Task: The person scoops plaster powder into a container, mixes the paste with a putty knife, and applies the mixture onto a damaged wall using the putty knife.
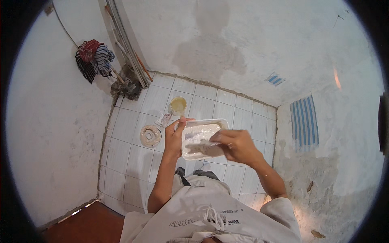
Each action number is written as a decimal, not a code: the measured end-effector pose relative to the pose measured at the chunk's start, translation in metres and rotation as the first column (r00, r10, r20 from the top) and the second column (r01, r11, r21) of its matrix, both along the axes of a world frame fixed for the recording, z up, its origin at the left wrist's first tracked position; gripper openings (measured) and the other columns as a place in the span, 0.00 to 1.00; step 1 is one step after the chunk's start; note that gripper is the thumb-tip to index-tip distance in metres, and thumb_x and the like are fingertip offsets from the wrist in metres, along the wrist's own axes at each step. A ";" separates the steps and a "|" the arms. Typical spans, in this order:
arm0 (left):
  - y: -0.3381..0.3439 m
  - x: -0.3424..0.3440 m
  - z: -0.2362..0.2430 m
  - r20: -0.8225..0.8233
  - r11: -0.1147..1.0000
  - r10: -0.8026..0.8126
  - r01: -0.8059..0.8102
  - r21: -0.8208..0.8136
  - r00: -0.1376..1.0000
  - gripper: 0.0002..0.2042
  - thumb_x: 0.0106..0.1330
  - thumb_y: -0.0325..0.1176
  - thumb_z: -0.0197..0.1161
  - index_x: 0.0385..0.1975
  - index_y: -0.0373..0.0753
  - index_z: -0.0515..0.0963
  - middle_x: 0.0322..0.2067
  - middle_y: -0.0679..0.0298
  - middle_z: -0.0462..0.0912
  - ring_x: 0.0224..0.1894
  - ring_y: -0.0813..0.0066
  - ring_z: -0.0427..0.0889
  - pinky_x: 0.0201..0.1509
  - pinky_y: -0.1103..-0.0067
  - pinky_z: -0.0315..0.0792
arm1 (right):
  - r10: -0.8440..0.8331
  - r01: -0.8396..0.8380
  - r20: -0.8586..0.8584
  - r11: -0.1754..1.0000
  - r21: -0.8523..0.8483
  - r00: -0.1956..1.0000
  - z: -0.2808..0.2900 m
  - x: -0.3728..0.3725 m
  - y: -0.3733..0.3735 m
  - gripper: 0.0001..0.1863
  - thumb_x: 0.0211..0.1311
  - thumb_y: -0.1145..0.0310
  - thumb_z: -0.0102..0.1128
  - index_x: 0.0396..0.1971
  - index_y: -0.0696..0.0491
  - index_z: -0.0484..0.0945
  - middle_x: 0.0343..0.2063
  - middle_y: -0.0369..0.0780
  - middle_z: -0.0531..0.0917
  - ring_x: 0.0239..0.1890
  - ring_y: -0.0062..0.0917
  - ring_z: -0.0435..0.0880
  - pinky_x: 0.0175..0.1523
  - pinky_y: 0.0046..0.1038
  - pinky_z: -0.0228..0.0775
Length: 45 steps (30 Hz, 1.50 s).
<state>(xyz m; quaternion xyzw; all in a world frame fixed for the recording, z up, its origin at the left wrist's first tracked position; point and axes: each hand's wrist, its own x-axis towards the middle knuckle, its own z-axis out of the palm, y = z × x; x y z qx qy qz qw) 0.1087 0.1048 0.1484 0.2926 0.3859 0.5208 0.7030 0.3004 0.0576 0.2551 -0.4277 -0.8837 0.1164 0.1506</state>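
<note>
Near centre, the left hand (174, 139) clasps the white tray (221, 122) at nine o'clock, the right hand (237, 145) curls at three, its hold too blurred to tell, and the paste (201, 132) looks part-worked, plenty remaining.

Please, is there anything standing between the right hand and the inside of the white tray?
Nothing visible stands in the way. The white tray is open on top, and the right hand is over the pale paste inside; blur hides whether it touches. The left hand grips only the tray's left side.
</note>
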 end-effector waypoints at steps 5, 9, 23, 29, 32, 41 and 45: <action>-0.005 0.021 0.009 -0.078 0.996 -0.047 0.053 0.075 0.996 0.21 0.70 0.45 0.55 0.40 0.27 0.78 0.33 0.56 0.83 0.33 0.73 0.83 0.37 0.78 0.79 | -0.041 0.033 0.084 0.995 0.098 0.996 -0.006 0.012 -0.011 0.12 0.45 0.70 0.66 0.33 0.46 0.79 0.29 0.29 0.81 0.30 0.24 0.84 0.27 0.28 0.75; -0.003 0.041 0.004 -0.015 1.000 -0.028 0.028 0.000 0.999 0.21 0.70 0.46 0.56 0.38 0.28 0.80 0.31 0.59 0.83 0.31 0.76 0.82 0.35 0.80 0.77 | -0.040 0.040 0.001 0.999 0.027 0.999 0.003 0.041 -0.011 0.11 0.47 0.70 0.66 0.34 0.47 0.79 0.30 0.31 0.81 0.30 0.28 0.84 0.28 0.30 0.75; -0.017 0.145 0.002 0.002 0.990 -0.137 0.137 0.021 0.991 0.22 0.69 0.47 0.57 0.39 0.28 0.79 0.33 0.57 0.82 0.33 0.74 0.82 0.37 0.78 0.79 | -0.194 0.193 -0.103 0.981 -0.017 0.975 0.025 0.142 -0.049 0.09 0.48 0.71 0.65 0.32 0.48 0.81 0.28 0.32 0.83 0.30 0.30 0.83 0.30 0.30 0.75; -0.035 0.201 0.013 0.024 0.971 -0.238 0.238 0.001 0.971 0.23 0.69 0.48 0.56 0.40 0.27 0.78 0.34 0.55 0.82 0.34 0.73 0.82 0.38 0.77 0.79 | -0.185 0.187 0.086 0.982 -0.020 0.979 0.005 0.186 -0.073 0.10 0.49 0.71 0.64 0.35 0.46 0.79 0.27 0.31 0.80 0.29 0.29 0.82 0.28 0.32 0.73; -0.041 0.220 0.017 0.028 0.970 -0.240 0.241 -0.020 0.970 0.24 0.69 0.49 0.56 0.41 0.27 0.78 0.34 0.55 0.83 0.34 0.72 0.82 0.38 0.77 0.79 | -0.193 0.193 0.010 0.981 0.018 0.981 0.019 0.210 -0.077 0.11 0.48 0.71 0.65 0.34 0.47 0.79 0.26 0.32 0.80 0.29 0.30 0.82 0.27 0.31 0.73; -0.060 0.274 0.023 0.026 0.943 -0.332 0.332 0.026 0.943 0.23 0.68 0.49 0.57 0.39 0.28 0.79 0.32 0.57 0.83 0.31 0.74 0.82 0.35 0.78 0.78 | -0.249 0.245 0.041 0.966 0.088 0.968 0.007 0.251 -0.113 0.14 0.42 0.72 0.67 0.34 0.46 0.79 0.30 0.31 0.82 0.31 0.28 0.83 0.30 0.30 0.75; -0.066 0.297 0.024 -0.015 0.920 -0.390 0.391 0.029 0.921 0.24 0.68 0.50 0.57 0.38 0.28 0.80 0.31 0.57 0.83 0.31 0.75 0.82 0.35 0.78 0.78 | -0.335 0.340 -0.060 0.931 0.131 0.940 0.018 0.275 -0.120 0.14 0.43 0.73 0.66 0.34 0.47 0.79 0.30 0.32 0.82 0.31 0.28 0.83 0.30 0.30 0.75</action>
